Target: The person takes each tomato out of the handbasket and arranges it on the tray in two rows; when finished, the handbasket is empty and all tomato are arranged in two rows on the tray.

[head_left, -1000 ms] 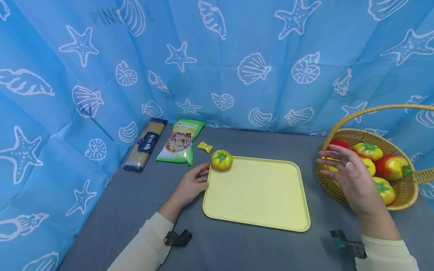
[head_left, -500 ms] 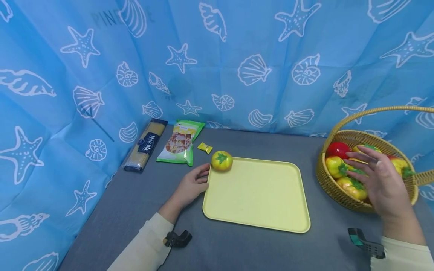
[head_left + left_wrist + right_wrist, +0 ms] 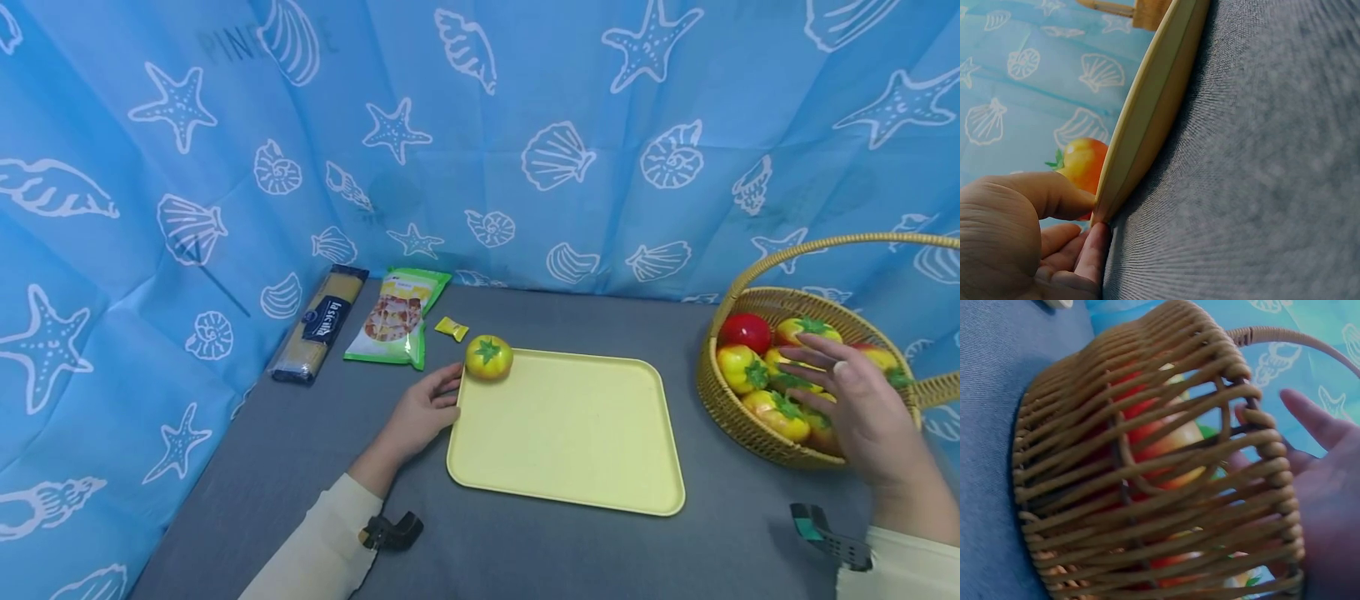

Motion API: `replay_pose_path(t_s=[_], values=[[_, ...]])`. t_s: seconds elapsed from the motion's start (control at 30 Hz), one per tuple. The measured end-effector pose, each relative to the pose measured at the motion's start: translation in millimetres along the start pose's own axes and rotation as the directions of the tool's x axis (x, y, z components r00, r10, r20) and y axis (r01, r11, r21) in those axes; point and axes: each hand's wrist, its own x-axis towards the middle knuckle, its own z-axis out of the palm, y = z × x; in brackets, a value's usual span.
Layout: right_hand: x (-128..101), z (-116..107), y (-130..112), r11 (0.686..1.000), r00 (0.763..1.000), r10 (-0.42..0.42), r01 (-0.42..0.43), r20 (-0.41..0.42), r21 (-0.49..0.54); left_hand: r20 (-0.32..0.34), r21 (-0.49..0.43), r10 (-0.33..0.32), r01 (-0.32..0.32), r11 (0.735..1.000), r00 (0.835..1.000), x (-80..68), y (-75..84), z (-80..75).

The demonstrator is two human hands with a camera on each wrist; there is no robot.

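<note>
At the left edge of a pale yellow tray (image 3: 567, 433), my left hand (image 3: 422, 410) pinches the rim between thumb and fingers, as the left wrist view shows up close. A yellow-orange tomato (image 3: 489, 357) with a green leafy top sits in the tray's far left corner, just beyond those fingers. My right hand (image 3: 862, 400), its fingers spread and holding nothing, hovers over the front right of a wicker basket (image 3: 738, 429). Inside lie several yellow and red tomatoes or peppers (image 3: 780, 415) and a round red fruit (image 3: 745, 333); the hand covers some of them.
A pack of spaghetti (image 3: 318, 325), a green-and-white snack bag (image 3: 397, 317) and a small yellow wrapped candy (image 3: 452, 328) lie at the back left. The basket's tall handle (image 3: 825, 242) arches over it. A blue shell-print curtain (image 3: 480, 150) hangs behind the grey table.
My right hand has moved right across the basket, uncovering the red fruit and several yellow ones on its left side. The left hand, tray and tomato have stayed put.
</note>
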Motion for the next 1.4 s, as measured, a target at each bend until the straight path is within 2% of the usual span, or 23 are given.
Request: replay_pose_path(t_s=[0.07,0.17,0.33,0.5,0.6,0.67,0.87,1.17,1.4], values=[[0,-2,-1,0.993,0.999,0.014,-0.009,0.041,-0.12,0.0,0.001,-0.002,0.002,1.0,1.0,0.2,-0.2,-0.3],[0,-4,-1,0.96,0.994,0.026,0.004,0.105,-0.278,-0.001,0.005,-0.001,0.001,1.0,1.0,0.1,0.4,-0.6],[0,-4,-2,0.927,0.984,0.083,-0.02,0.155,-0.375,0.0,0.008,-0.002,0.002,1.0,1.0,0.1,0.0,-0.6],[5,1,-7,0.866,0.969,0.181,-0.076,0.168,-0.494,0.001,-0.006,0.001,-0.001,1.0,1.0,0.2,-0.4,-0.1],[9,3,-11,0.829,0.95,0.254,-0.118,0.18,-0.546,0.004,-0.011,0.001,-0.001,1.0,1.0,0.3,-0.2,-0.2],[10,4,-13,0.817,0.943,0.283,-0.14,0.177,-0.56,0.004,-0.012,-0.002,0.002,1.0,1.0,0.1,-0.1,-0.3],[8,3,-12,0.825,0.946,0.287,-0.166,0.149,-0.54,0.006,-0.015,-0.004,0.004,1.0,1.0,-0.1,-0.3,-0.3],[1,-4,-6,0.871,0.967,0.248,-0.194,0.063,-0.451,0.011,-0.019,0.002,-0.002,1.0,1.0,-0.2,1.2,-0.2],[-1,-6,1,0.901,0.983,0.18,-0.154,0.027,-0.406,0.008,-0.019,0.004,-0.004,1.0,1.0,-1.1,0.7,-0.2]])
